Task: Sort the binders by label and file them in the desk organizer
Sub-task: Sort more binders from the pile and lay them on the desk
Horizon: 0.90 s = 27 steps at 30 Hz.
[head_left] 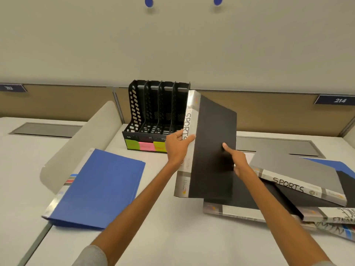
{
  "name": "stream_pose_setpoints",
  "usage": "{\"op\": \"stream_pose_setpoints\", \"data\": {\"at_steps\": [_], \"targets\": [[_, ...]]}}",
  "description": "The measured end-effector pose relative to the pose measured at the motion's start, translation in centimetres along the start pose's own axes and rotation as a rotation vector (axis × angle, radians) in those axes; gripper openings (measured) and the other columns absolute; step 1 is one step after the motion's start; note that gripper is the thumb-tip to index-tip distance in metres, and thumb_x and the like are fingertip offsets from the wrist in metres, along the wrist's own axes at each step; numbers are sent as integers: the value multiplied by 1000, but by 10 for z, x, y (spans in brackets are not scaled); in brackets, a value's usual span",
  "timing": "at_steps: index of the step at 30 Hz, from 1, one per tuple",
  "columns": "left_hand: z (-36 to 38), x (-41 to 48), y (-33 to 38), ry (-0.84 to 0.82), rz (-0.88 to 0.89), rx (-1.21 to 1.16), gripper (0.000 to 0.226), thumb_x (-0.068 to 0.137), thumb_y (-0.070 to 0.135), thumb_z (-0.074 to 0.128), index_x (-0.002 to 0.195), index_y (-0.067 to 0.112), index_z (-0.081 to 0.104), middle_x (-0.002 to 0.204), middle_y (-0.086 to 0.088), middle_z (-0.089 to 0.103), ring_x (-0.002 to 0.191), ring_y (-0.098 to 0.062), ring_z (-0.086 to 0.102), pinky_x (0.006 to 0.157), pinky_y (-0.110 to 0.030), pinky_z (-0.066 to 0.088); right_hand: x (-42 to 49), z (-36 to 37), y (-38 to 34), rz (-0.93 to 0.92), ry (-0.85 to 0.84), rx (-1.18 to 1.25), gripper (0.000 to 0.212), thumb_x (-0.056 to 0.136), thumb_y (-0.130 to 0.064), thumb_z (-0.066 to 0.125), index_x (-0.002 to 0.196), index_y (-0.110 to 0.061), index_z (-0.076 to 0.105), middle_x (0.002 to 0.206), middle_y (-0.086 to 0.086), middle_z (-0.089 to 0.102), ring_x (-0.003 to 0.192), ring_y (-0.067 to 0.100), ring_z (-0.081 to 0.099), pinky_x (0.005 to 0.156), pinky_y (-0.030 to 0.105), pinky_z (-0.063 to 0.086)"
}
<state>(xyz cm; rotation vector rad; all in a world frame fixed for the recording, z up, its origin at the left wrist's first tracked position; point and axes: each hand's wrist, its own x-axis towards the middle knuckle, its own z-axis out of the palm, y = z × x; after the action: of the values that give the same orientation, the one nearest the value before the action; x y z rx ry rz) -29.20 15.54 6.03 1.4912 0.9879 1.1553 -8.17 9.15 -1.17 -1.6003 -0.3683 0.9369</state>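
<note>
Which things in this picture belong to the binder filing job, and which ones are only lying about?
Job: black SPORTS binder in left hand and right hand; grey SPORTS binder on the right pile; blue binder; desk organizer; its sticky notes.
Not the job: number plate 214; blue wall dots; grey desk hatch.

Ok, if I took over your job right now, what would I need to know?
The left hand grips the spine of the black SPORTS binder, held up; the right hand pinches its cover edge.
The desk organizer behind it: no binder seen in its slots.
A blue binder lies flat on the left; a grey SPORTS binder tops the pile on the right.
Left: file this one, then the rest by label.
</note>
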Motion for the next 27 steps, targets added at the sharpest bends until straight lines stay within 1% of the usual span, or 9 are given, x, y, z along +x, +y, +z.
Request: {"op": "stream_pose_setpoints", "data": {"at_steps": [3,7,9,11,13,16,20,23,27], "targets": [[-48,6,-36,56,-109,101,29,84,24,76,110,15,71,110,0,73,84,-13,72,71,-27,60,-11,33,24,50,0,-11,80,75,-49,78,137,-8,47,141,9,52,129,32,46,111,49,36],[-100,6,-70,103,-217,166,13,82,26,77,91,21,69,97,-1,74,80,-19,72,76,-42,61,-26,79,56,61,3,-59,86,78,-43,78,143,-5,37,141,8,49,128,30,45,107,43,36],[-120,5,-79,124,-244,174,11,81,26,77,90,24,71,88,4,73,77,-18,71,72,-39,61,-34,96,71,66,0,-63,80,78,-39,79,139,-4,42,131,3,54,113,25,51,96,37,41],[-138,3,-88,125,-273,200,14,82,26,77,94,21,72,90,2,73,71,-12,68,60,-27,56,-42,109,85,70,-9,-65,72,78,-37,80,133,-5,47,130,6,58,104,23,55,91,35,44],[-154,2,-99,116,-314,244,25,84,28,75,104,13,72,95,0,71,69,-10,65,53,-18,46,-51,122,98,82,-15,-92,75,78,-39,79,136,-6,45,132,7,57,109,25,55,96,37,45],[-176,-1,-116,99,-359,287,23,86,26,72,100,7,70,101,-4,71,72,-15,65,53,-19,43,-62,139,116,85,-21,-126,73,79,-40,78,136,-9,45,133,7,57,115,27,55,101,40,46],[-197,-6,-137,53,-418,321,27,91,17,65,114,2,64,115,-13,68,92,-25,66,64,-23,50,-75,157,136,104,-29,-217,74,80,-38,78,137,-6,44,136,11,55,122,33,53,106,47,44],[-207,-11,-149,26,-447,372,32,92,11,61,122,1,56,122,-15,62,106,-30,62,76,-29,49,-82,166,148,122,-39,-284,67,82,-31,77,135,-5,45,135,13,56,120,33,55,103,45,46],[-215,-16,-158,-18,-454,407,30,86,0,62,115,1,56,119,-16,63,97,-26,61,70,-27,47,-90,174,157,132,-37,-428,71,85,-31,74,139,-4,37,140,15,49,124,35,51,101,43,46]]}}
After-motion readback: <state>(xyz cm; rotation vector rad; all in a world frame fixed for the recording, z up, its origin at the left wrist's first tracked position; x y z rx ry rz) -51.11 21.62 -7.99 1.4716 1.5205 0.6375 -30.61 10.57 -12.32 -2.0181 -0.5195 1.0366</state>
